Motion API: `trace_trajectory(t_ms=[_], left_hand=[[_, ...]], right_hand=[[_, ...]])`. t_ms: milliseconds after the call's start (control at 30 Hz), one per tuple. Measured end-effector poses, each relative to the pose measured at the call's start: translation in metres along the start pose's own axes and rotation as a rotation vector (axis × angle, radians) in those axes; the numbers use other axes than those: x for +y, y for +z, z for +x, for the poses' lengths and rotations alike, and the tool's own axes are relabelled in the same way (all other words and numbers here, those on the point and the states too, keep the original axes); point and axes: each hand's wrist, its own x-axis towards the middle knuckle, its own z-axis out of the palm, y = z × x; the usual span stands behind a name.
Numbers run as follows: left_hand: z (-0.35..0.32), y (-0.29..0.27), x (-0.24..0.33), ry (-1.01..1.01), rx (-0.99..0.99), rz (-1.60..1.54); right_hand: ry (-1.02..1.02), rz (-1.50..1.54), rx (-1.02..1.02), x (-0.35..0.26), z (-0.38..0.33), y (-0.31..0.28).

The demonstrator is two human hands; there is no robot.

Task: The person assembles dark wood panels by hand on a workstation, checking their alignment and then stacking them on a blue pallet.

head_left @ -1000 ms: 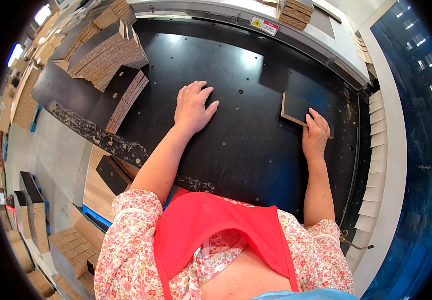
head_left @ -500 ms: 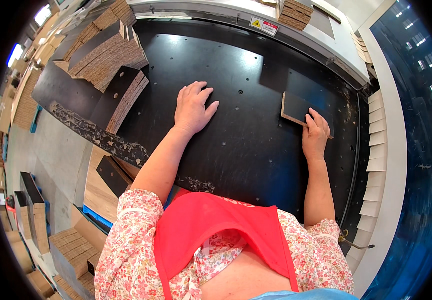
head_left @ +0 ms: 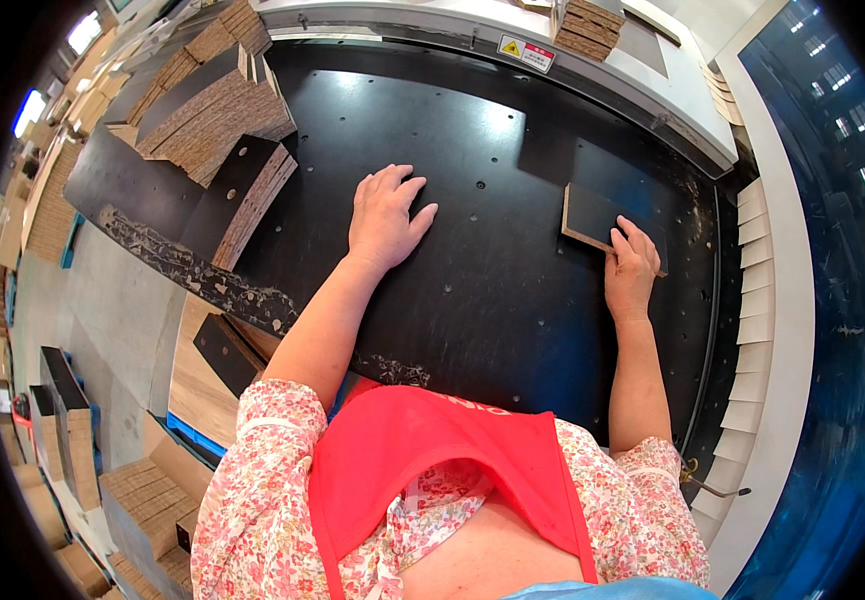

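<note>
My left hand (head_left: 386, 215) lies palm down on the black machine table (head_left: 423, 290), its fingers stretched and the thumb apart, holding nothing. Off to the right, my right hand (head_left: 633, 268) grips the near edge of a small dark chipboard panel (head_left: 593, 212). Its fingers rest on the panel's top face, while the thumb sits by the raw brown edge. The panel lies flat on the table, partly covered by that hand.
Stacked dark chipboard panels (head_left: 218, 115) stand at the table's far left, with a shorter stack (head_left: 253, 195) nearer. A white machine beam (head_left: 643, 90) spans the far side, bearing a small board stack (head_left: 589, 28). White strip flaps (head_left: 756, 260) line the right edge. More boards (head_left: 143, 500) stand lower left.
</note>
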Motion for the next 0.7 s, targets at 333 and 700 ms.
trace_trajectory(t_ms=[333, 700], left_hand=[[0.0002, 0.0003, 0.0006, -0.004, -0.005, 0.009], [-0.0003, 0.0012, -0.0012, 0.000, 0.002, 0.002]], right_hand=[[-0.002, 0.009, 0.000, 0.0011, -0.0004, 0.0005], [-0.002, 0.012, -0.005, 0.0002, 0.0003, -0.0008]])
